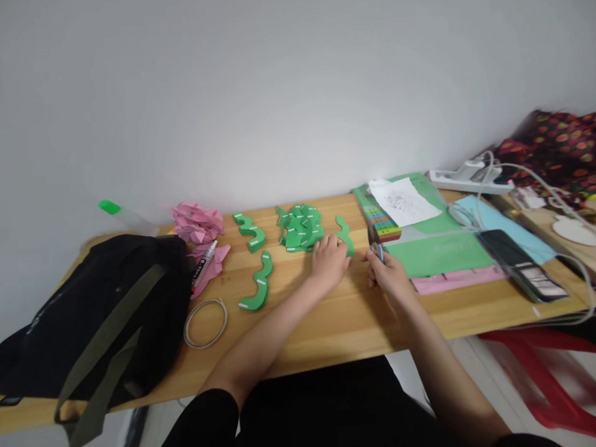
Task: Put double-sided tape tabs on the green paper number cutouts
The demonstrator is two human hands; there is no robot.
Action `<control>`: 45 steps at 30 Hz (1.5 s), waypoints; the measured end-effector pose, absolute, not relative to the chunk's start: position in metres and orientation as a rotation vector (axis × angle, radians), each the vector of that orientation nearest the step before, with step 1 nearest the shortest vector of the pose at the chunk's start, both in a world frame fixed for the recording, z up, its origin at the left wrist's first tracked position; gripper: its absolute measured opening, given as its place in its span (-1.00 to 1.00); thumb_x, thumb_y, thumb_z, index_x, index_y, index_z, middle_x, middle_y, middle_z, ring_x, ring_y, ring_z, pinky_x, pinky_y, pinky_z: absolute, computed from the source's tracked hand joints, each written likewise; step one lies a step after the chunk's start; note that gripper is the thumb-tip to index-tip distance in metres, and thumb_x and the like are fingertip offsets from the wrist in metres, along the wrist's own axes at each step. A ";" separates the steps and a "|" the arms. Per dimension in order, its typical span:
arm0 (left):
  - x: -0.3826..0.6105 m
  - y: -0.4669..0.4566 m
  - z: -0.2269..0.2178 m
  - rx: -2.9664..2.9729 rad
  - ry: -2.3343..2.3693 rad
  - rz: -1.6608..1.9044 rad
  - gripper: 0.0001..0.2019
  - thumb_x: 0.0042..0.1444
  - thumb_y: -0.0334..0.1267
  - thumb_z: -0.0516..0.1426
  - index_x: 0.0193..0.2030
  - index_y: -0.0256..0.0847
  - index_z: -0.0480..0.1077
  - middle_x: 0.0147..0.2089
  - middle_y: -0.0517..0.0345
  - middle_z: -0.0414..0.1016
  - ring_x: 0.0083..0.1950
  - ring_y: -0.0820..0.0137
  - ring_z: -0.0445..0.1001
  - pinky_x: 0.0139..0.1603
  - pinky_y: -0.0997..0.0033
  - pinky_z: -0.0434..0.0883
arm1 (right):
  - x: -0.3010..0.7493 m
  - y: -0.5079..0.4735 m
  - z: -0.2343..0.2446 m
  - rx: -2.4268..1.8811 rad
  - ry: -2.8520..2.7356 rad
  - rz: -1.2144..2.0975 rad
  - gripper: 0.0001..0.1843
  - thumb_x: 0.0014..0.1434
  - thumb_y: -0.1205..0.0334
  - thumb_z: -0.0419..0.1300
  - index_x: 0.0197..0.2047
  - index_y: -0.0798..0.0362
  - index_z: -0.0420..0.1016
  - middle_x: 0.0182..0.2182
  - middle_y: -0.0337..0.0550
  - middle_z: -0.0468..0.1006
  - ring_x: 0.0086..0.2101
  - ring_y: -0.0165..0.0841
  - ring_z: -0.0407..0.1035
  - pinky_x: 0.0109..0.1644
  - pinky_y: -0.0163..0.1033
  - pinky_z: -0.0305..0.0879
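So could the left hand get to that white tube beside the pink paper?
Probably yes. The left hand lies on the table, and only flat green cut-outs lie between it and the white tube; nothing stands in the way.

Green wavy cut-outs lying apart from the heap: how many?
3 green wavy cut-outs: one left of the heap, one below that, one by the left hand. Heap may hide others.

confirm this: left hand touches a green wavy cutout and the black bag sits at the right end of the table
Wrong on the bag: the head view shows the black bag at the left end of the table. The left hand does touch a green wavy cutout.
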State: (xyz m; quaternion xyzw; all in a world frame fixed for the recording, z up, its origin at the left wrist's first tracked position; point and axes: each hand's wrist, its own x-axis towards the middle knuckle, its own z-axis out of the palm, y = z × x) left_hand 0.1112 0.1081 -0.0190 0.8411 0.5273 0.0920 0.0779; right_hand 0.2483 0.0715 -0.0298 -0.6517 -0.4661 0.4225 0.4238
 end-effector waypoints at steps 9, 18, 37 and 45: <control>0.109 0.106 -0.016 2.666 1.502 0.194 -0.73 0.22 -0.18 0.14 -0.09 -0.38 0.44 -0.05 -0.12 0.45 0.05 0.17 0.38 0.01 0.26 0.35 | 0.255 0.068 -0.032 -1.642 -1.021 1.032 -0.56 0.04 -0.22 0.14 -0.56 -0.03 0.23 -0.62 -0.19 0.43 -0.56 -0.32 0.34 -0.47 -0.25 0.30; 0.111 0.114 -0.021 2.854 1.370 0.225 -0.80 0.22 -0.50 0.02 -0.29 -0.37 0.47 -0.25 -0.08 0.51 -0.11 0.23 0.46 -0.17 0.32 0.36 | 0.249 0.072 -0.039 -1.611 -0.854 1.107 -0.68 0.05 -0.12 0.13 -0.46 -0.03 0.31 -0.48 -0.06 0.56 -0.51 -0.21 0.47 -0.48 -0.15 0.39; 0.067 0.056 -0.012 2.089 1.590 1.384 -0.80 0.17 -0.23 0.17 -0.42 -0.24 0.52 -0.42 0.12 0.59 -0.44 0.44 0.53 -0.43 0.48 0.46 | 0.234 0.052 -0.010 -1.454 -0.909 1.130 -0.51 -0.30 -0.02 0.41 -0.54 -0.01 0.16 -0.64 -0.34 0.36 -0.58 -0.39 0.35 -0.55 -0.30 0.30; 0.023 0.007 -0.018 1.891 1.789 1.556 -0.83 0.16 -0.23 0.18 -0.43 -0.21 0.47 -0.47 0.16 0.53 -0.51 0.46 0.47 -0.51 0.50 0.40 | 0.239 0.049 -0.012 -1.596 -1.121 1.018 -0.68 -0.21 0.13 0.30 -0.57 -0.01 0.17 -0.65 -0.37 0.32 -0.61 -0.42 0.29 -0.48 -0.27 0.29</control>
